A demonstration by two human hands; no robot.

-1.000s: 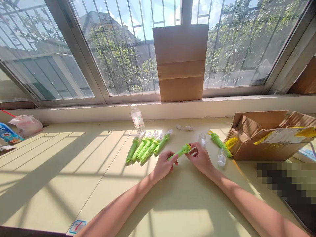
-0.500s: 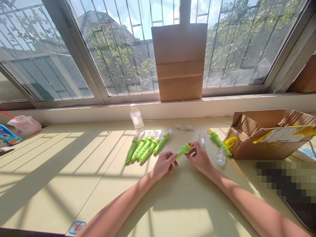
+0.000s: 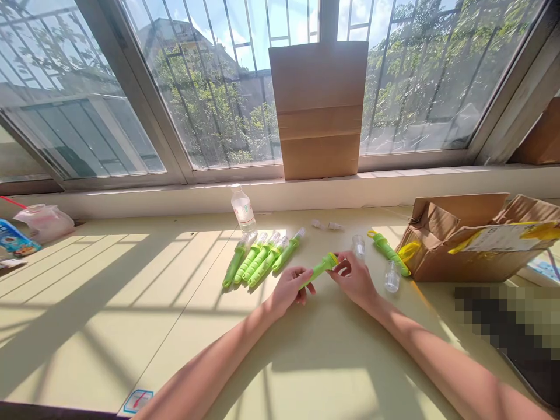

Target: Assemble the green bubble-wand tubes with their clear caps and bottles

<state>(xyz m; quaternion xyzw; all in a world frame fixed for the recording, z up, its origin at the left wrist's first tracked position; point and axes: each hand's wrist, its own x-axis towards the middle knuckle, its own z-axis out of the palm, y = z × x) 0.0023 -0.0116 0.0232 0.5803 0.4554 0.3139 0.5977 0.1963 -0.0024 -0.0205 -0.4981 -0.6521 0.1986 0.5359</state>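
Left hand [image 3: 289,291] pinching a light-green tapered plastic tube [image 3: 321,268] by the body, thumb on top. Right hand [image 3: 356,283] has thumb and fingers closed in at its collar, by the yellow plastic ring [image 3: 333,258]; exact fingertip contact hidden. Tube is left of the open brown cardboard box [image 3: 472,262], well apart, tilted, collar end up and toward the box.

My take: left hand does the bracing, right does fine work at the collar. Grip close enough to the collar that the tube can't pivot, but don't squeeze hard; smooth plastic probably slips or rolls. Work along the tube's axis, even pressure round the ring. Sideways push could cock it. Fingers off the rim so the seat can be checked.

Watch the right wrist: near clear plastic cup [image 3: 392,277] lies just left of the box, on the loose green tube [image 3: 385,251] side. Far clear plastic cup [image 3: 359,245] is further left of the box, just behind the right hand; easy to knock.

Five green tubes with clear tips [image 3: 259,264] sit well left of the box. Two small clear caps [image 3: 335,226] left of it too, further back.
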